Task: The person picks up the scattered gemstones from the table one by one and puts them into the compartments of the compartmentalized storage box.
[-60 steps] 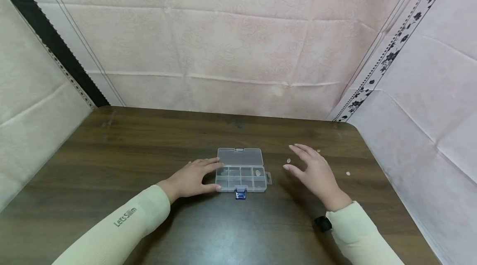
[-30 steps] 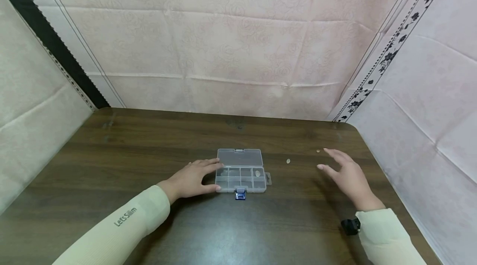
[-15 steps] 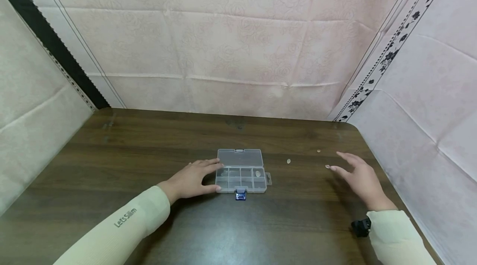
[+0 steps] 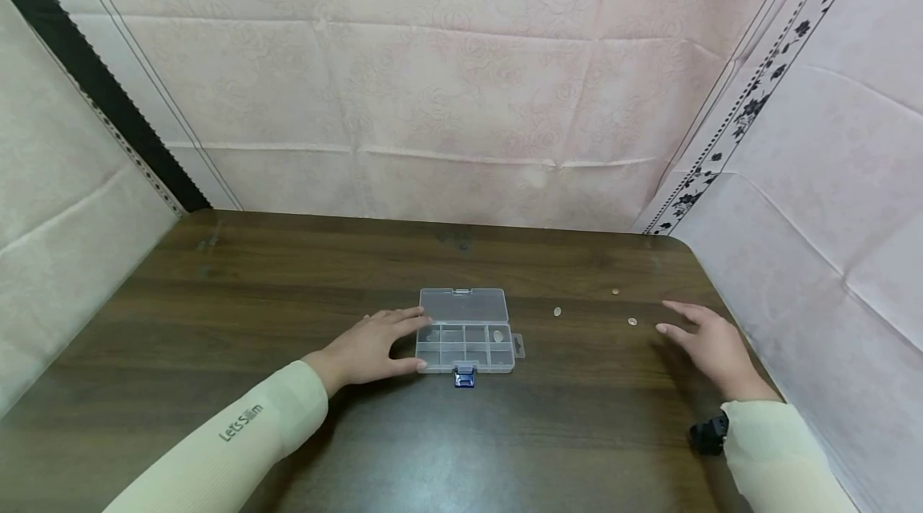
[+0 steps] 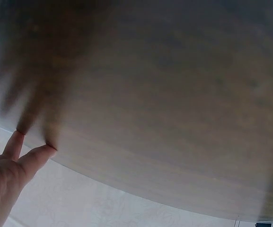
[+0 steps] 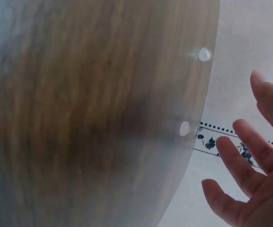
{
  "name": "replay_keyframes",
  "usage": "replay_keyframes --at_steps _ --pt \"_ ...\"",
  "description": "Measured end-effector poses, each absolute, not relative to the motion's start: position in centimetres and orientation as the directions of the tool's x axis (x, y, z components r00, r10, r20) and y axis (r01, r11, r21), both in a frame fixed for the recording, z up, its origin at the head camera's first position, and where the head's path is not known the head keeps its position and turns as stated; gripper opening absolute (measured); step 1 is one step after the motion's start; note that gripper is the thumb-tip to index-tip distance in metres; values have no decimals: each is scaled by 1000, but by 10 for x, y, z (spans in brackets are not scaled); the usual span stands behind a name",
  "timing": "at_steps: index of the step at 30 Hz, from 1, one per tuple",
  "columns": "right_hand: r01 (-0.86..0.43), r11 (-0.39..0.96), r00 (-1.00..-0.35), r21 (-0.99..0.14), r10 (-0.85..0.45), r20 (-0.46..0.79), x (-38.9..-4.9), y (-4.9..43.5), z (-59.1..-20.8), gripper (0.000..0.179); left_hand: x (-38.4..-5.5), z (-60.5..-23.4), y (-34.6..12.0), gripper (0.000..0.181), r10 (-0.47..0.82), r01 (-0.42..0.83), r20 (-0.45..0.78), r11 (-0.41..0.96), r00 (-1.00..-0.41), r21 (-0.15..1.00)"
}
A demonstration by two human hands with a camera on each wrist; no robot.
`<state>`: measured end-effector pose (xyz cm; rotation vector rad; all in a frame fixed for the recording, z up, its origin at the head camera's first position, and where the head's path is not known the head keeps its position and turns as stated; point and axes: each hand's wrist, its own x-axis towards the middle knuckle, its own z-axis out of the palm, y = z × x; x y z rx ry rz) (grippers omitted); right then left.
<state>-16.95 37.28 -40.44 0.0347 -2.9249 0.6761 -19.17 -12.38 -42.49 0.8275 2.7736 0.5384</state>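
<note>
The right hand (image 4: 715,349) hangs at the right of the table (image 4: 180,321), thumb and forefinger wide apart with nothing between them, and the right wrist view shows its other fingers spread and bare too. Just off the thumb tip lies a small pale disc (image 4: 632,322), the nearest of three loose ones; a second disc (image 4: 615,291) sits a little farther back, and a third disc (image 4: 558,311) lies between the right hand and the clear box (image 4: 453,356). The left hand (image 4: 371,345) is spread wide at the box's left side, thumb by the front corner and fingers over the side edge, seemingly steadying it. The lid (image 4: 464,306) is folded back, a round pale piece (image 4: 498,336) sits in the back right compartment, and a small blue piece (image 4: 465,377) is at the front edge. The step in hand looks like dealing with the loose discs singly while the box is kept steady; the next move would call for a low, fine pinch on the flat nearest disc
</note>
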Motion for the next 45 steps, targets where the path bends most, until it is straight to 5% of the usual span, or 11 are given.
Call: replay_keyframes --at_steps 45 --pt "22 894 -1000 -447 14 -21 -182 398 -420 32 -194 -426 -124 75 562 492 -86 779 -823 388"
